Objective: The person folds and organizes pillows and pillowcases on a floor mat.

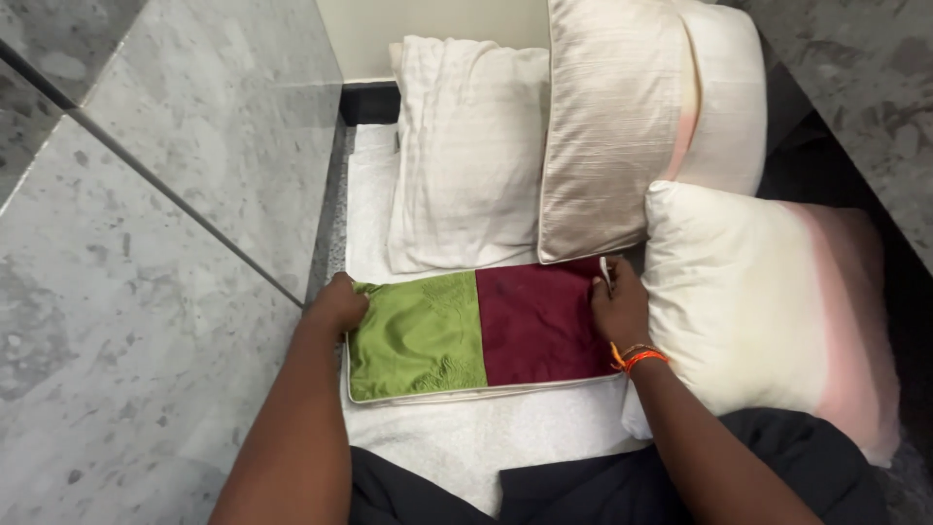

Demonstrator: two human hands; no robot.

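Cushion cover, half green and half maroon, lies flat on the white towel between our hands. Our left hand is closed on its green end and our right hand pinches the maroon corner, apparently keeping the fabric taut; three pillows lie alongside.

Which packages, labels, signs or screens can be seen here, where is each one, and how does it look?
None in view: only a green and maroon cushion cover, held by the left hand and right hand, with pale pillows behind.
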